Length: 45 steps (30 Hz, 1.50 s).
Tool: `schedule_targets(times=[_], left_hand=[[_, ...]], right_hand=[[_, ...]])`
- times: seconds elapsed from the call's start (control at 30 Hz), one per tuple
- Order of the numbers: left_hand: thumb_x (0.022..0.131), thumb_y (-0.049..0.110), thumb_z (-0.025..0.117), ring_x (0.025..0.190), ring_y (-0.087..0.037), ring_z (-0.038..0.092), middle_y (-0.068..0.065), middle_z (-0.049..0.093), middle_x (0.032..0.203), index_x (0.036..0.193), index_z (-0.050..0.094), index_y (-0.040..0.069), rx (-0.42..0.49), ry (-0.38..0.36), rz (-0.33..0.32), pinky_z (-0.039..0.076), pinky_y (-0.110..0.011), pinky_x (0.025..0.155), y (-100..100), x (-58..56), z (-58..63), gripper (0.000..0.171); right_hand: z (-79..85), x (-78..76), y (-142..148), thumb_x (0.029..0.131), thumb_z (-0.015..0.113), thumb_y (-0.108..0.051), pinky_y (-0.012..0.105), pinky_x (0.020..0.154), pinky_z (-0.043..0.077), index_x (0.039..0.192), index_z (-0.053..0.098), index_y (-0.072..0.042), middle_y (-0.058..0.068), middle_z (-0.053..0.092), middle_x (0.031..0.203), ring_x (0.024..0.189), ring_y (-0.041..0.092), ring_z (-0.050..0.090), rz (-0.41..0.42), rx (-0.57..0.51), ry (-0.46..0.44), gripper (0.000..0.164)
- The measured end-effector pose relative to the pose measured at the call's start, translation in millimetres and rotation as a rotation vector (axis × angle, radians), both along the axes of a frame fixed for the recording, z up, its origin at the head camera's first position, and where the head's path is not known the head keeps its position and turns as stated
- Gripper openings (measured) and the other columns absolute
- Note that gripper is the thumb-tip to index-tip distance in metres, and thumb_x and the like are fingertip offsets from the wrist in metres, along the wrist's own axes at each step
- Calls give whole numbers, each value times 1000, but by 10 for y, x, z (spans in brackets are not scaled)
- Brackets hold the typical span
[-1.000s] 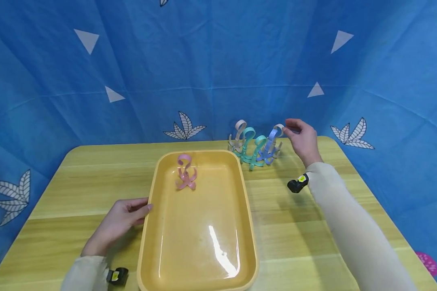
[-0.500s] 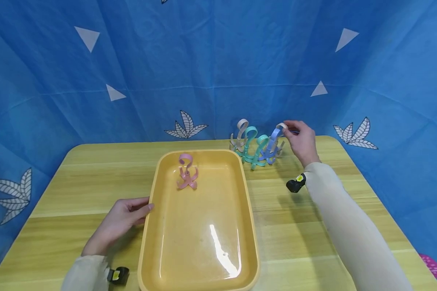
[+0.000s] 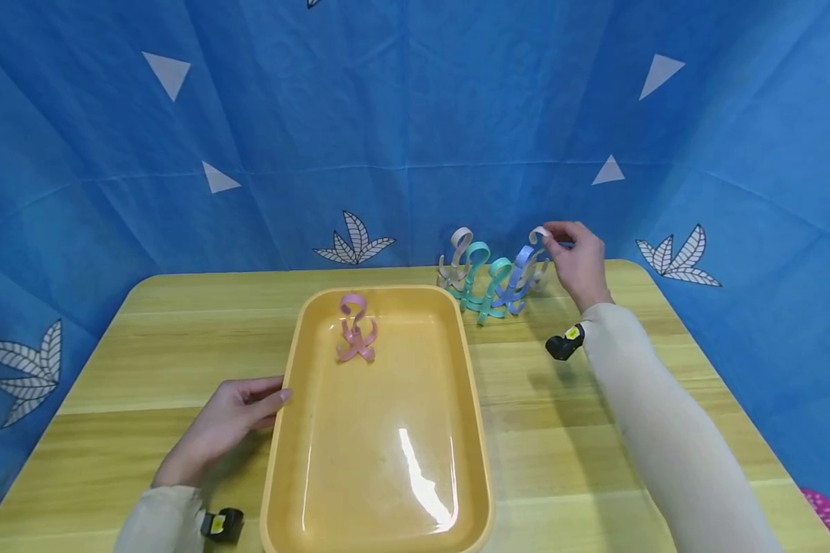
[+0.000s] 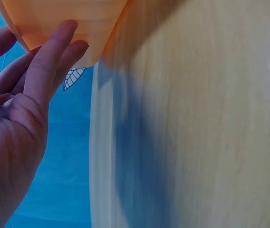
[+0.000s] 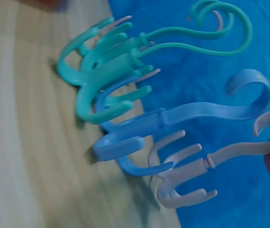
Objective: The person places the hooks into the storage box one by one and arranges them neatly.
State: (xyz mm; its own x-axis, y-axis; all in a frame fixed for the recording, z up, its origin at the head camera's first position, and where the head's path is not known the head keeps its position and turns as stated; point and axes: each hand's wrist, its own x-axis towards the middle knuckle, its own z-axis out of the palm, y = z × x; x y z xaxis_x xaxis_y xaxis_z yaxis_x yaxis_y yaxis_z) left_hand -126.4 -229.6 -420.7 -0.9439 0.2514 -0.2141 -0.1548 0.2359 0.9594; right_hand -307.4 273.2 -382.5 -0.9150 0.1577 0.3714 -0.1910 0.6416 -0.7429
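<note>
My right hand [image 3: 581, 261] pinches the curled top of an off-white four-pronged hanging hook [image 5: 241, 149] at the back right. In the right wrist view its prongs hang close to the table edge. Right beside it stands a blue hook [image 5: 191, 112] of the same shape, with two green hooks [image 5: 108, 71] beyond. My left hand [image 3: 224, 418] grips the left rim of a yellow tray [image 3: 287, 399], thumb on top and fingers against the outer wall. A pink hook [image 3: 356, 342] stands upright inside the tray near its far left corner.
Another pale hook [image 3: 460, 244] stands behind the green ones. The wooden table [image 3: 560, 461] ends at a blue patterned cloth [image 3: 401, 138] hanging at the back and sides. Black wrist cameras [image 3: 563, 344] hang from both sleeves.
My right hand has taken hold of the off-white hook and moved it slightly up and right, apart from the blue hook. My left hand has stayed on the tray.
</note>
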Motion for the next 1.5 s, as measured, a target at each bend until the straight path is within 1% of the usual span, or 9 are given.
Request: schedule_targets(times=[0.1,0.3,0.43,0.67,0.83,1.0,1.13,1.27,1.5], left_hand=[[98,23,64,107,-22,63,-26,57,130,134,51,-13,1,-5,1,56,-34,85,4,-6,0,53],[98,21,63,106,-21,64,-27,56,130,134,50,-14,12,-14,2,56,-35,85,0,-13,-4,52],[98,21,63,106,-21,64,-27,56,130,134,50,-14,15,-14,-1,56,-35,84,-1,-13,-5,52],[98,21,64,106,-21,64,-27,56,130,134,51,-13,11,-9,0,56,-35,84,-3,-7,-6,51],[98,24,64,110,-23,62,-25,56,132,135,52,-11,-7,-9,9,55,-34,86,-14,1,-5,53],[97,25,65,110,-23,62,-25,56,132,135,51,-11,-4,-12,10,55,-34,86,-10,-1,-4,54],[98,23,65,108,-21,63,-27,55,131,135,50,-13,14,-16,6,55,-35,85,2,-7,-20,53],[98,22,65,107,-20,64,-28,55,131,135,50,-14,15,-18,10,56,-35,85,4,-5,-33,54],[97,22,65,106,-21,64,-28,56,130,134,50,-14,13,-18,-5,56,-35,85,-3,-15,-11,54]], right_hand=[[73,-3,25,101,59,-20,39,89,52,124,66,-5,11,61,116,111,26,56,-15,2,19,29],[192,7,86,101,58,-21,30,94,50,123,66,-4,9,59,115,109,23,56,-25,-40,55,29],[263,37,133,101,58,-22,28,95,49,123,66,-3,9,58,114,109,23,56,-41,-55,84,31],[364,189,189,101,56,-22,28,96,48,128,64,-3,8,56,113,109,23,55,-76,-48,76,34],[436,294,187,101,56,-22,27,96,48,128,64,-3,6,55,113,109,22,55,-93,-53,86,34],[494,435,185,100,57,-24,25,95,48,128,64,-4,4,55,116,109,19,54,-117,-63,58,35],[530,544,187,99,59,-24,25,94,48,127,64,-3,1,56,114,106,14,55,-99,-72,49,35],[571,667,178,99,60,-24,22,91,49,126,65,-4,-2,57,109,103,10,55,-58,-82,33,34],[659,847,138,98,63,-20,15,82,48,124,66,-2,1,57,106,97,6,57,56,-65,34,32]])
